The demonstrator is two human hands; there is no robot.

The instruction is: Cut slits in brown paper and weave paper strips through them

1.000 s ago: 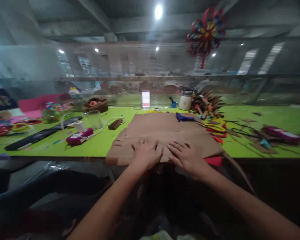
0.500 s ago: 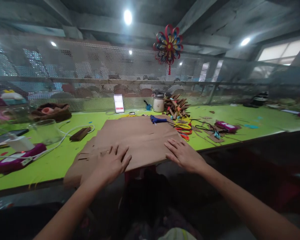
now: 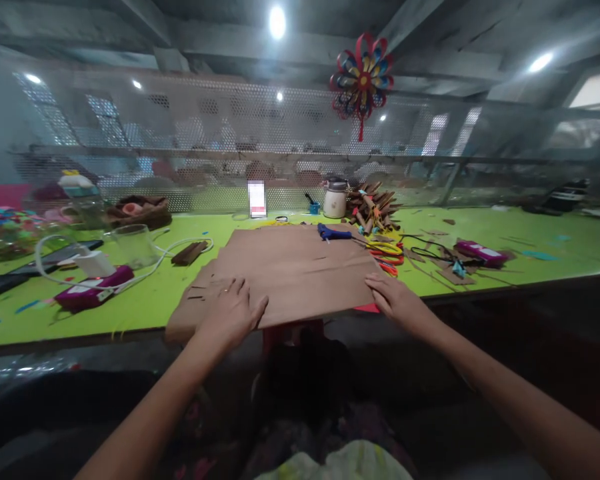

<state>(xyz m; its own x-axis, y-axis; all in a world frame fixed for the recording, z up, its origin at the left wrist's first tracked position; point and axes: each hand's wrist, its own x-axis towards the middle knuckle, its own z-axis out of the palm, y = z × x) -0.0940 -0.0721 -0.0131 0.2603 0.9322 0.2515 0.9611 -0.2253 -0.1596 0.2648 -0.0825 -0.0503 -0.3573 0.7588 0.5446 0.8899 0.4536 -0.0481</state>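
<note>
A large sheet of brown cardboard (image 3: 290, 267) lies on the green table (image 3: 145, 303), its near edge hanging over the table's front. My left hand (image 3: 230, 312) lies flat on the near left part of the sheet, fingers spread, a ring on one finger. My right hand (image 3: 397, 300) rests at the sheet's near right corner, fingers stretched over its edge. A blue glue gun (image 3: 333, 233) lies on the far right part of the cardboard. Something red (image 3: 367, 308) peeks out under the corner by my right hand.
Left of the sheet lie a purple device (image 3: 93, 293) with a white cable and charger, a clear glass cup (image 3: 133, 245) and a dark strip. Right of it are red and yellow scissors (image 3: 387, 252), cardboard scraps and another purple item (image 3: 480, 253). A wire mesh wall stands behind.
My hands have moved apart along the near edge of the cardboard; the right one slid to the right corner. The head camera has swung right, then slightly back left.
</note>
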